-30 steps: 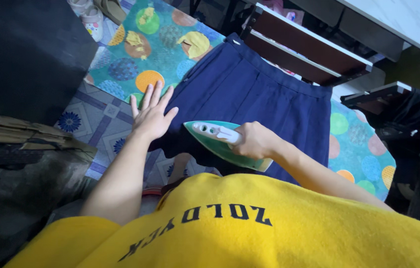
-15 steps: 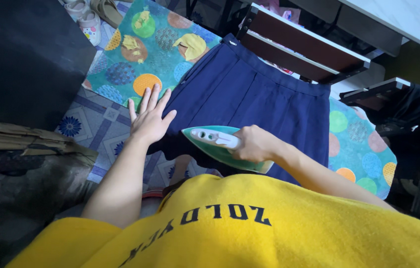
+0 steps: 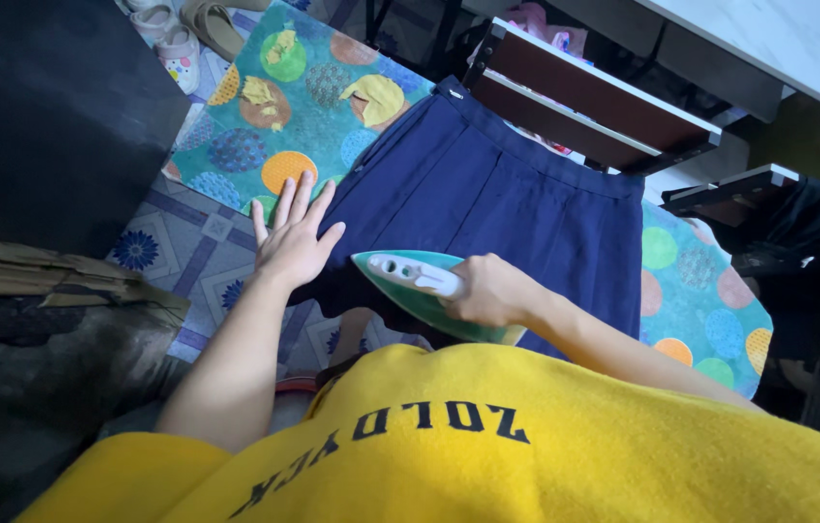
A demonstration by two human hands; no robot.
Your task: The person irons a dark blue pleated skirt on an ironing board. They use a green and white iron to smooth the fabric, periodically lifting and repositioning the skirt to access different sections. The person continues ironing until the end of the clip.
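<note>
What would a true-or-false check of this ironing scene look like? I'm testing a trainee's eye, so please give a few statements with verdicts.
1. The right hand grips a green and white iron. True.
2. The left hand is closed in a fist. False: it lies flat with fingers spread at the edge of the navy skirt.
3. The skirt lies on a plain white sheet. False: it lies on a teal cover with coloured circles.
4. The person wears a yellow top. True.
5. The iron stands on the tiled floor. False: it is on the skirt.
</note>
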